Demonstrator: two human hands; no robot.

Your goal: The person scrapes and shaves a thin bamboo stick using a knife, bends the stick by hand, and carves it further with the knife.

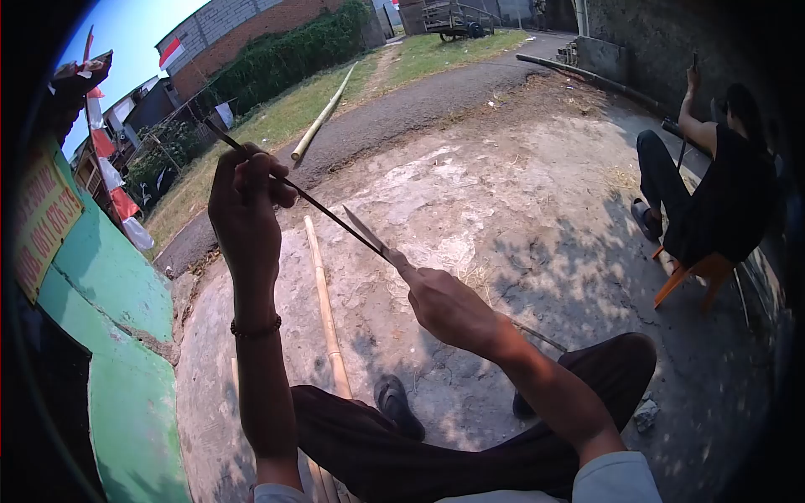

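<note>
My left hand (pixel 250 197), raised at left of centre with a beaded bracelet on the wrist, is closed around a long thin dark strip (pixel 331 215), which looks like split bamboo. The strip slants down to the right, and a stretch of it reappears beyond my right forearm. A knife (pixel 362 229) is gripped in my right hand (pixel 453 306), its blade pointing up and left beside the strip. The strip meets the knife near the fingers of that hand; my own hand hides most of the handle.
Bamboo poles lie on the concrete (pixel 436 218): one pole (pixel 323 293) before my legs, another pole (pixel 325 113) by the grass. At right a person (pixel 721 180) sits on an orange stool (pixel 708 272), arm raised. A green wall (pixel 117 293) stands at left.
</note>
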